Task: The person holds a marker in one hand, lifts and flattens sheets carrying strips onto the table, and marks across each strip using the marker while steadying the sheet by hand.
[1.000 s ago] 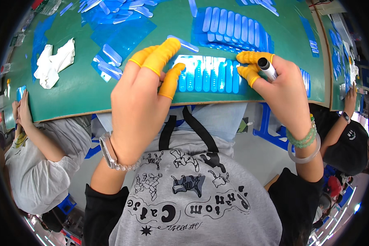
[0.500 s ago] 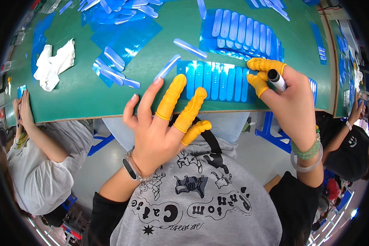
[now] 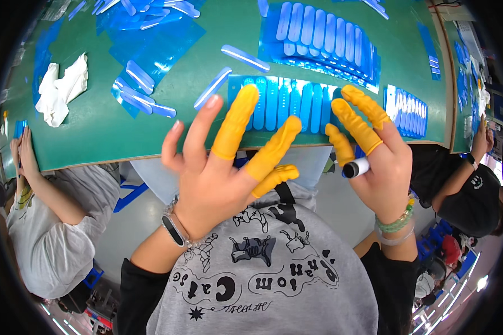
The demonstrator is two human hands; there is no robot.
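My left hand (image 3: 209, 170) is open, with its fingers spread and yellow rubber finger cots on the thumb and two fingers. Its fingertips are over the near edge of a blue film sheet (image 3: 288, 103) that carries a row of slim rounded strips. My right hand (image 3: 377, 159), also in yellow finger cots, holds a marker (image 3: 356, 167) low by the thumb, its black end facing me. The right fingers reach forward over the right end of that same sheet. Whether either hand touches the film is hard to tell.
Beyond lies a stack of blue sheets (image 3: 330, 42) with pale strips. A smaller strip sheet (image 3: 411, 111) is at the right. Loose blue strips (image 3: 137, 92) and a crumpled white cloth (image 3: 61, 92) lie leftward. Co-workers' hands (image 3: 28, 153) show at the table's sides.
My right hand has drawn back toward me, and the marker has swung lower with its black end toward me. The small sheet at right now shows more. The whole view has shifted slightly.
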